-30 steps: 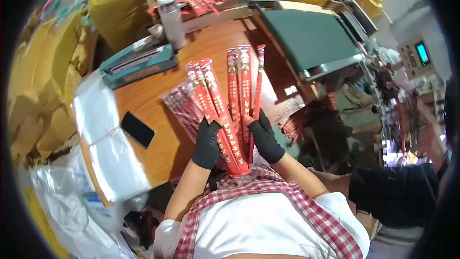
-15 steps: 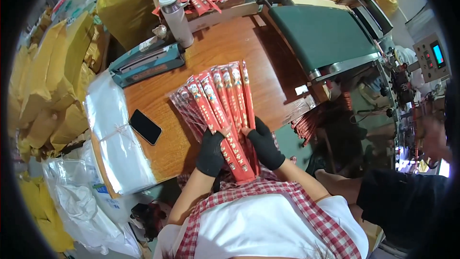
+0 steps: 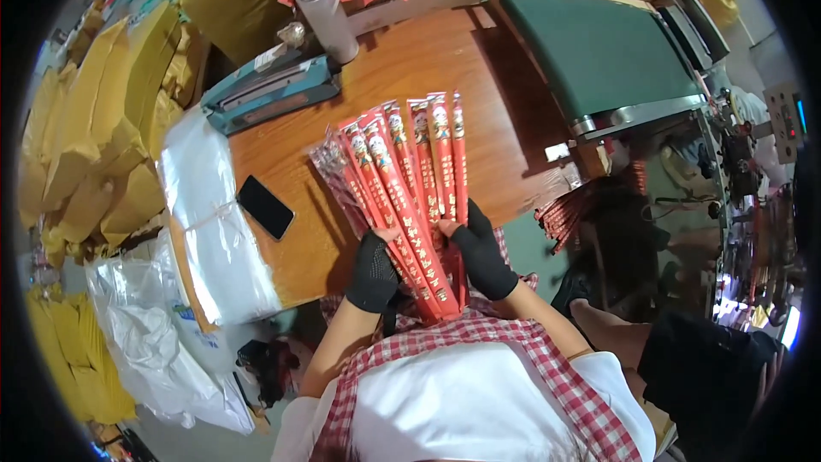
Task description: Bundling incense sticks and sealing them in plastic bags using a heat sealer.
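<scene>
Several long, narrow red packets (image 3: pixel 400 192) with printed cartoon figures at their far ends are fanned out in front of me. Around the left side of the bunch closes my left hand (image 3: pixel 375 272), in a black fingerless glove, its thumb lying over the packets. My right hand (image 3: pixel 481 255), gloved alike, grips the right side, with its thumb across the packets there. The near ends come together close to my checked apron. At the bunch's left edge shows crinkled clear plastic wrap (image 3: pixel 329 162); whether it belongs to those packets I cannot tell.
On the wooden table (image 3: pixel 436 51) are a black phone (image 3: pixel 266 208), a stack of clear plastic bags (image 3: pixel 224 244), a teal sealer-like device (image 3: pixel 272 96) and a pale bottle (image 3: pixel 325 17). A green conveyor belt (image 3: pixel 603 51) stands far right. Another person's leg (image 3: pixel 611 329) is at right.
The packets in my hands are fanned somewhat differently, with a wider gap between the left and right groups. The whole view has shifted slightly. Both hands keep their hold.
</scene>
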A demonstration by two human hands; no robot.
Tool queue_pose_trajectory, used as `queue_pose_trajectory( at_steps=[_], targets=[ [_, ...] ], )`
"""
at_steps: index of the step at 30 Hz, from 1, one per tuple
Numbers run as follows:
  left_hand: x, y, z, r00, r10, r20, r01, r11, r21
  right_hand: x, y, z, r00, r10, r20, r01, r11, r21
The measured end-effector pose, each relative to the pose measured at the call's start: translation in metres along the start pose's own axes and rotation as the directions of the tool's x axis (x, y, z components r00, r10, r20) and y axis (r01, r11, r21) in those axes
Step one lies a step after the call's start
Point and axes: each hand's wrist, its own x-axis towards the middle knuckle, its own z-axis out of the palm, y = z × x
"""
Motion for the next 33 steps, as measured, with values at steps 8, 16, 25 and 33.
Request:
queue_pose_trajectory(
  at_steps=[8,16,25,33],
  targets=[
    [0.006,-0.007,-0.029,0.986,0.152,-0.074,-0.149,0.988,0.051,0.001,-0.008,0.005,0.999,-0.029,0.026,0.029,0.999,-0.016],
    [-0.008,0.012,-0.001,0.998,0.068,-0.010,-0.067,0.997,0.044,0.012,-0.004,0.014,0.997,0.062,0.041,-0.061,0.998,-0.022],
    [-0.008,0.015,-0.011,0.996,0.084,-0.016,-0.083,0.996,0.034,0.017,-0.008,0.026,0.992,0.087,0.093,-0.099,0.986,0.135],
    [-0.005,0.015,-0.016,0.995,0.101,-0.027,-0.100,0.995,0.023,0.019,-0.007,0.030,0.989,0.120,0.082,-0.121,0.993,0.005]
  ],
)
